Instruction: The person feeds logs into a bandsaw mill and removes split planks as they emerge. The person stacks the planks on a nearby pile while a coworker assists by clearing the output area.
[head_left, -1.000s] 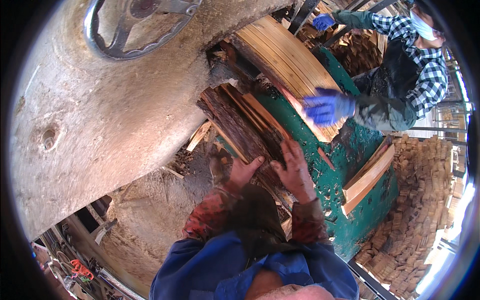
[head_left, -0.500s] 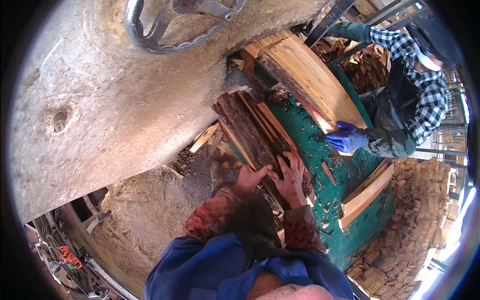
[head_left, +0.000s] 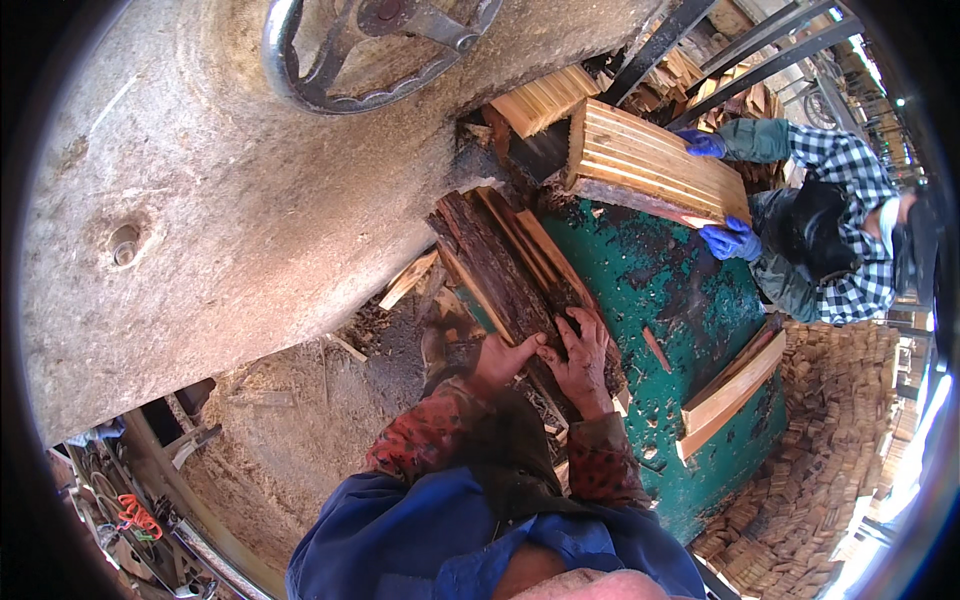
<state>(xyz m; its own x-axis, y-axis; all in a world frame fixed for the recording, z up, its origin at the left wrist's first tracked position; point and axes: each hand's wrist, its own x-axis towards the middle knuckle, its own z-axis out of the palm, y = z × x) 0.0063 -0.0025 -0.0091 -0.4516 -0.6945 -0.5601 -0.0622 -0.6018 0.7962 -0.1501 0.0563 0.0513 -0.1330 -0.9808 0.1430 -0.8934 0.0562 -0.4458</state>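
Note:
A bundle of bark-edged boards (head_left: 497, 262) lies lengthwise before me, dark rough bark on top and pale sawn wood along the sides. My left hand (head_left: 500, 362) grips its near left side, thumb laid over the bark and the other fingers hidden below the edge. Just to the right, my right hand (head_left: 582, 362) is bent over the near end, fingertips pressing on the boards and its thumb close to the left one. Both hands are closed on the bundle. It lies partly over the green metal table (head_left: 640, 270), which is worn and specked with debris.
Across the table a co-worker (head_left: 850, 220) in blue gloves holds a stack of sawn boards (head_left: 660, 165). Further boards (head_left: 545, 100) lie behind it. A handwheel (head_left: 385, 50) sits on the dusty machine body (head_left: 250, 200) at left. Loose strips (head_left: 735, 390) rest at right, beside stacked wood (head_left: 830, 420).
The co-worker has drawn the board stack away to the right and turned it, separating it from the boards behind; both gloves now hold it. My hands and the bark-edged boards have barely moved.

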